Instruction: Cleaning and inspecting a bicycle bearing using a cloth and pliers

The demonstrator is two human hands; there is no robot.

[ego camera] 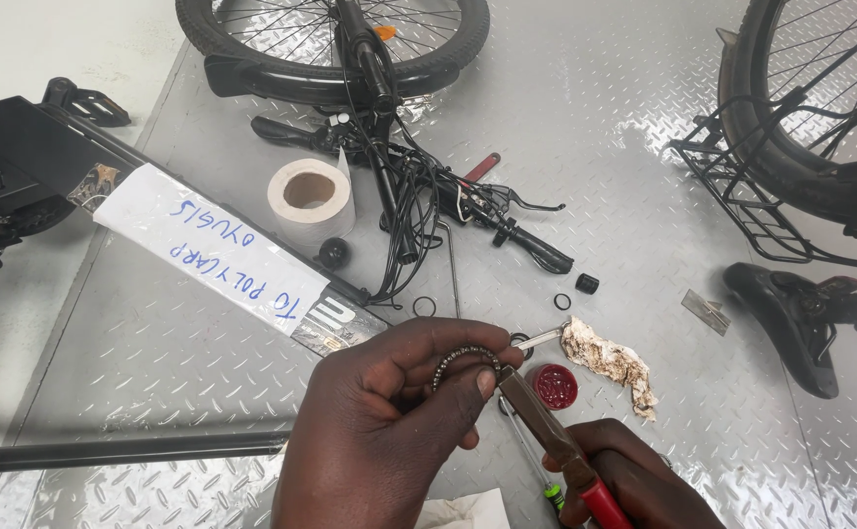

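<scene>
Diamond-plate metal floor (595, 127), bicycle parts scattered about. Left hand (389, 421) pinches a ring-shaped ball bearing cage (463, 358) between thumb and fingertips, held above the floor at frame centre. Right hand (634, 485) is wrapped closed around red-handled pliers (556, 441), their tip at the ring. Red grease cap (555, 386) and soiled rag (610, 362) lie just beside.

A white paper tape roll (311, 196) lies at eleven o'clock, a grimy crumpled rag (612, 360) at three beside a small red round cap (555, 385), and a black bicycle saddle (789, 315) farther at three.
</scene>
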